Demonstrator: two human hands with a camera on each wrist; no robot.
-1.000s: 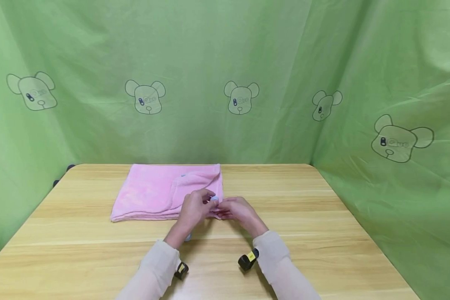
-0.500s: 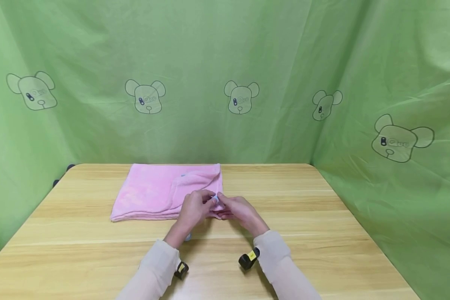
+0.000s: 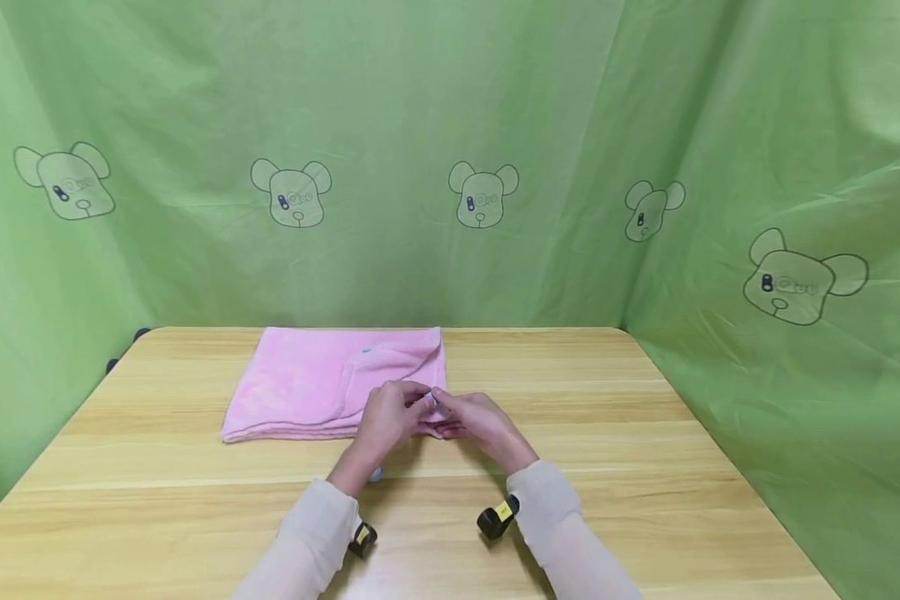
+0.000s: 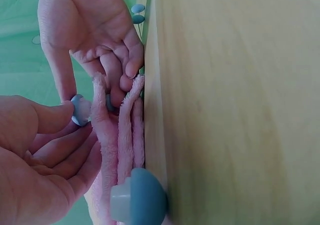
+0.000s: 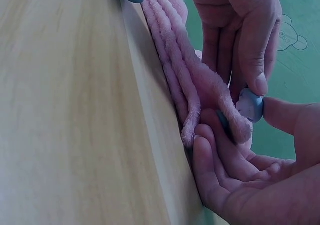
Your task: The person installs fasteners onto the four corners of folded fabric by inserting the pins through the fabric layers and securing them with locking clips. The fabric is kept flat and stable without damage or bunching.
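Note:
A pink fleece blanket (image 3: 292, 383) lies folded in layers on the table. At its near right corner, my left hand (image 3: 388, 417) pinches the pale blue and white cap of a mushroom-shaped quilt clip (image 4: 79, 110) on the upper layer's top side. My right hand (image 3: 487, 423) comes from the right, its thumb against the cap. Its fingers reach below that layer and hold a blue lower piece (image 5: 223, 120), partly hidden by the fleece. The upper layer's edge is raised from the layers under it, with the cloth between the two blue pieces.
Another blue and white quilt clip (image 4: 145, 197) lies on the wooden table (image 3: 615, 500) near my left wrist. A small blue piece (image 3: 366, 350) shows on the blanket's far part. Green curtains (image 3: 390, 100) enclose the table behind and at both sides.
My right thumb has risen from the blanket's corner onto the clip's cap, which is now more covered. The left hand and the blanket stay nearly in place.

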